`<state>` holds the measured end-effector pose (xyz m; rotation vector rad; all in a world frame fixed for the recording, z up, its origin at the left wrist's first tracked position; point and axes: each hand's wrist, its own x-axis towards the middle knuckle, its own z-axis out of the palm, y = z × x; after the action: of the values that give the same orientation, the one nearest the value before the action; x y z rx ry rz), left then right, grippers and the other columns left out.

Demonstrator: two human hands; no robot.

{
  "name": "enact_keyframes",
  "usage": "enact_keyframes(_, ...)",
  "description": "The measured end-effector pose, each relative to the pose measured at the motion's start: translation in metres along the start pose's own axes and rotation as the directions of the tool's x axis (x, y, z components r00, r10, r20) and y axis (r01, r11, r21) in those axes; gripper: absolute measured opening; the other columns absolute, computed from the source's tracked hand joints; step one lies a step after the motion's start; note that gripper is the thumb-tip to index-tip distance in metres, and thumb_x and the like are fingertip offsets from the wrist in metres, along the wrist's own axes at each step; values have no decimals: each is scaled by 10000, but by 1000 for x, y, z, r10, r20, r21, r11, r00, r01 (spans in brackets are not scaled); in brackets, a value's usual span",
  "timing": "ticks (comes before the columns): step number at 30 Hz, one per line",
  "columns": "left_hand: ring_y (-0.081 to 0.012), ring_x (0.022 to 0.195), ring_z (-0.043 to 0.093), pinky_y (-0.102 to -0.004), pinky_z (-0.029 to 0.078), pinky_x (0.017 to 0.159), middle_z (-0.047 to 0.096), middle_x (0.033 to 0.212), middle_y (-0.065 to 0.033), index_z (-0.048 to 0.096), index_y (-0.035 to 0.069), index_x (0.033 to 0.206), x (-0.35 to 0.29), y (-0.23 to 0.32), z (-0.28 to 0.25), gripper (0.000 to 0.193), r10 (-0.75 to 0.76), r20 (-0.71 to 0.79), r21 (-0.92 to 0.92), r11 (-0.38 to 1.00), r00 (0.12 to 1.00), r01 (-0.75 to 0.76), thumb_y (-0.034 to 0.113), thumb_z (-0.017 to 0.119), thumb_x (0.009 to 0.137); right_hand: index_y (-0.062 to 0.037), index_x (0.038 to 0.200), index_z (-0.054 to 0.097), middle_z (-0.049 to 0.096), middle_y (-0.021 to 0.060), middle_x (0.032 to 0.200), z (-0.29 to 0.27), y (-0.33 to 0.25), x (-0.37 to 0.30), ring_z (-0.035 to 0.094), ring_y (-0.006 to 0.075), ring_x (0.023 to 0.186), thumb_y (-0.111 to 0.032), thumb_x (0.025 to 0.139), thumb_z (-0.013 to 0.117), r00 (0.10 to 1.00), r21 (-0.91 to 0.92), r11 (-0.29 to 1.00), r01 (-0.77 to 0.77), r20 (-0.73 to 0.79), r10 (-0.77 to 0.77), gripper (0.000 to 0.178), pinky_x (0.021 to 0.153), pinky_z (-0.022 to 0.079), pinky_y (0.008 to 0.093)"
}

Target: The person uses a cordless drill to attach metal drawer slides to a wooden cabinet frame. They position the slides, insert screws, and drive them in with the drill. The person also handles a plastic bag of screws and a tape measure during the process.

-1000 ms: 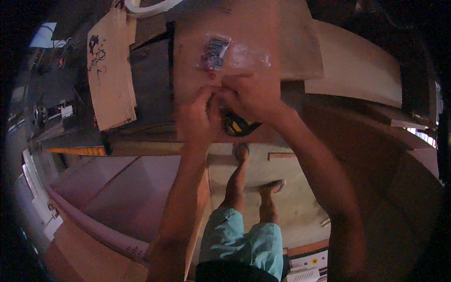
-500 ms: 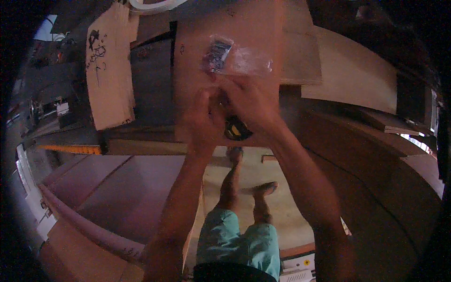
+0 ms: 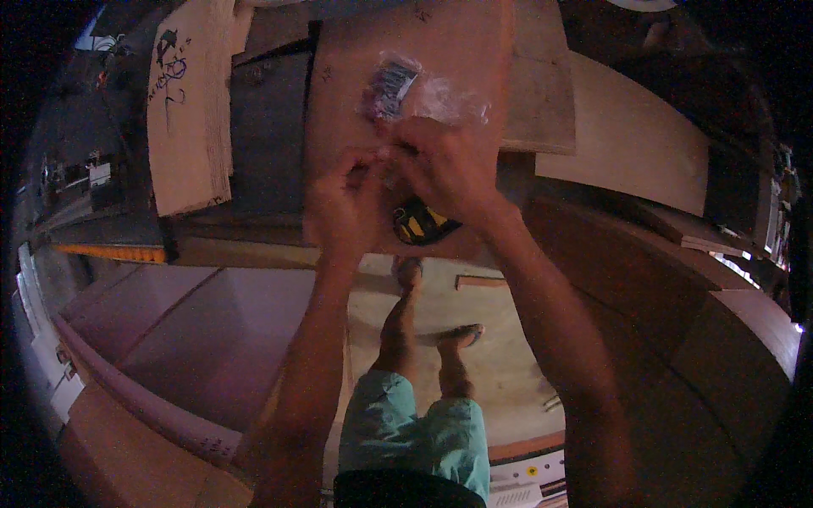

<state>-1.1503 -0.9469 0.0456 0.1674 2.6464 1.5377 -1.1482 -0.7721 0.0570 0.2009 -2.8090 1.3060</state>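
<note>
My left hand [image 3: 345, 199] and my right hand [image 3: 449, 165] meet over a reddish-brown board [image 3: 356, 59], fingers curled and pinched close together. Whatever they hold between them is too small and dim to make out. Just beyond my fingertips lies a clear plastic bag [image 3: 449, 100] with a pack of small dark pieces [image 3: 394, 85] at its left end. A black and yellow tape measure [image 3: 419, 222] rests at the board's near edge, below my right hand.
To the left stands a light board [image 3: 190, 110] with dark marker writing, beside a dark panel [image 3: 269, 135]. Plywood sheets [image 3: 631, 131] lie at the right. A purplish open cabinet carcass [image 3: 203, 330] is at the lower left. My legs stand on a pale floor [image 3: 508, 364].
The view has shifted slightly. My hands stay together over the board, with the fingers repositioned; the right has moved a little farther away, toward the plastic bag.
</note>
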Motion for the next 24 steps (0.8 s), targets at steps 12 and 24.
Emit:
enact_keyframes(12,-173,852,730,-321,569,768,772,960,-102,735,8,997,-12,-8,13,87,-67,-188,-119,992,980,45,64,710,935,-51,1024,731,735,199,936,13,-28,11,708,378,858,-273,990,661,956,87,953,-291,-22,294,235,787,541,448)
enact_keyframes(24,-183,892,726,-319,558,801,770,989,-128,727,-25,1077,-9,-20,3,182,-64,-59,-63,996,996,61,105,713,951,-2,985,700,714,218,875,41,-10,14,700,391,823,-251,975,682,980,164,978,-128,-130,150,249,752,526,450)
